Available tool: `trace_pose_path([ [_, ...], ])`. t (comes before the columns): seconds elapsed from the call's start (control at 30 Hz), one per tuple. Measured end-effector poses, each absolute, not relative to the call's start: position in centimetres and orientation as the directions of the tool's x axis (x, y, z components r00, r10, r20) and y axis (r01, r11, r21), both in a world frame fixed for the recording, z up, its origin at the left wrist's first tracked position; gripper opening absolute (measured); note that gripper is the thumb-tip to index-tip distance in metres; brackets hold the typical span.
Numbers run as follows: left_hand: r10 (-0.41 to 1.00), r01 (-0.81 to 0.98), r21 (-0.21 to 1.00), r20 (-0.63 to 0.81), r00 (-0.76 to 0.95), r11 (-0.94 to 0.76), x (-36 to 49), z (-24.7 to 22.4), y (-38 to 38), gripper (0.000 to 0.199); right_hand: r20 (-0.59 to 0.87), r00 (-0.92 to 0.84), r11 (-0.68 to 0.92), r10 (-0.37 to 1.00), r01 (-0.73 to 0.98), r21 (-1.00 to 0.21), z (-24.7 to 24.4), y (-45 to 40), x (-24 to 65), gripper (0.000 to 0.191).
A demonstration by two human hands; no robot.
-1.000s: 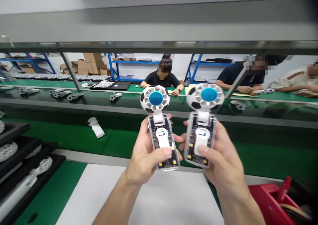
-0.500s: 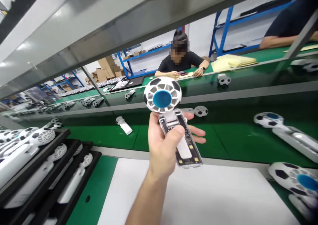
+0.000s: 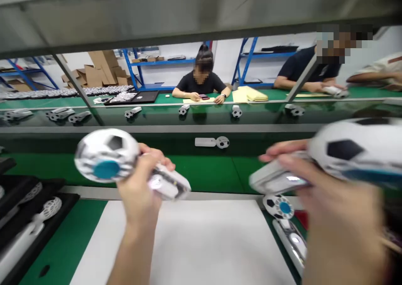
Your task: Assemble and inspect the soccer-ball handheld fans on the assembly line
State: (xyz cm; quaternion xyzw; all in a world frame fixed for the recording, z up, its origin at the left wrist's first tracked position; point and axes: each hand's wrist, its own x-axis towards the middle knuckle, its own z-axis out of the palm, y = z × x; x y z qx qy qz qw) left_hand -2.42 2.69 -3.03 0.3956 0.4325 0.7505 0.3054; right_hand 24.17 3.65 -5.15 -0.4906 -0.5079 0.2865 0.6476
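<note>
My left hand (image 3: 138, 180) is closed around the handle of a handheld fan (image 3: 108, 153). Its round head has a black-and-white soccer-ball pattern and a blue centre, and points left. A white strip and part of a dark circuit board show on its handle. On the right, my blurred right hand (image 3: 329, 188) grips a second soccer-ball fan (image 3: 358, 151), handle toward the left and head cut off by the frame edge. Below that hand, a third fan (image 3: 284, 207) lies beside the white sheet (image 3: 204, 243). Both held fans are above the work surface.
Black trays (image 3: 59, 205) with white fans are stacked at left. A green conveyor belt (image 3: 201, 169) runs across, with a white fan (image 3: 205, 142) on its far side. More fans line a shelf behind. Co-workers (image 3: 202, 81) sit opposite; a metal beam (image 3: 188, 21) spans overhead.
My left hand has moved left with its fan, whose head now tilts left. My right hand has come into view holding another fan. The view has turned right and levelled.
</note>
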Motion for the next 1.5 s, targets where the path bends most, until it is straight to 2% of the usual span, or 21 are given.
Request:
trace_pose_path([
  [0.1,0.863,0.148,0.960,0.280,-0.420,-0.240,-1.9,-6.3,5.7,0.039,0.259,0.291,0.218,0.921,0.167,-0.962,-7.6,7.1,21.5,0.032],
  [0.17,0.923,0.228,0.966,0.193,-0.335,-0.119,-1.8,-8.7,7.9,0.026,0.194,0.181,0.125,0.964,0.335,-0.934,-10.4,9.9,19.3,0.039],
  [0.23,0.938,0.298,0.953,0.147,-0.315,-0.049,-2.1,-11.0,9.9,0.020,0.169,0.161,0.095,0.972,0.389,-0.916,-13.2,12.4,17.2,0.030],
  [0.4,0.942,0.439,0.894,0.071,-0.329,0.086,-3.1,-15.1,12.5,0.018,0.216,0.162,0.104,0.963,0.514,-0.851,-18.1,15.9,12.8,0.036],
  [0.5,0.925,0.518,0.848,0.105,-0.364,0.107,-3.3,-16.8,12.8,0.031,0.234,0.116,0.117,0.965,0.606,-0.787,-19.5,16.7,11.2,0.031],
  [0.6,0.911,0.616,0.780,0.169,-0.376,0.109,-3.3,-18.1,12.6,0.040,0.257,0.066,0.140,0.964,0.697,-0.703,-19.5,18.2,11.2,0.030],
  [0.77,0.897,0.711,0.687,0.209,-0.389,0.149,-3.4,-19.7,12.3,0.036,0.241,0.032,0.105,0.970,0.839,-0.534,-16.6,22.9,15.0,0.039],
  [0.87,0.885,0.715,0.681,0.221,-0.409,0.160,-3.6,-19.8,12.2,0.030,0.170,-0.006,0.087,0.985,0.878,-0.471,-15.2,24.9,17.8,0.038],
  [0.97,0.868,0.692,0.706,0.240,-0.434,0.151,-3.9,-19.5,12.2,0.020,0.136,-0.050,0.108,0.989,0.880,-0.462,-14.5,25.7,19.5,0.029],
  [1.1,0.855,0.616,0.783,0.259,-0.449,0.086,-3.9,-18.5,12.2,0.019,0.247,-0.088,0.211,0.965,0.821,-0.530,-12.4,25.1,19.6,0.025],
  [1.27,0.883,0.388,0.918,0.247,-0.399,-0.081,-3.0,-15.5,12.1,0.014,0.486,0.101,0.317,0.868,0.640,-0.700,-6.8,20.6,18.4,0.055],
  [1.33,0.910,0.267,0.950,0.251,-0.329,-0.165,-2.6,-13.4,11.4,0.031,0.525,0.152,0.386,0.838,0.516,-0.765,-4.6,17.0,17.7,0.060],
  [1.37,0.919,0.197,0.956,0.268,-0.288,-0.217,-2.5,-12.2,10.9,0.043,0.502,0.145,0.405,0.852,0.425,-0.810,-3.7,14.9,17.3,0.059],
  [1.4,0.921,0.105,0.954,0.298,-0.253,-0.280,-2.5,-10.8,10.2,0.054,0.413,0.092,0.383,0.906,0.239,-0.892,-3.1,12.6,16.7,0.058],
  [1.43,0.913,-0.001,0.938,0.337,-0.228,-0.347,-2.5,-9.5,9.4,0.061,0.315,0.001,0.313,0.949,0.087,-0.946,-2.6,10.3,16.1,0.055],
  [1.5,0.891,-0.202,0.871,0.416,-0.181,-0.448,-2.8,-7.0,7.5,0.069,0.108,-0.244,0.102,0.964,-0.040,-0.994,-2.1,5.9,14.9,0.049],
])
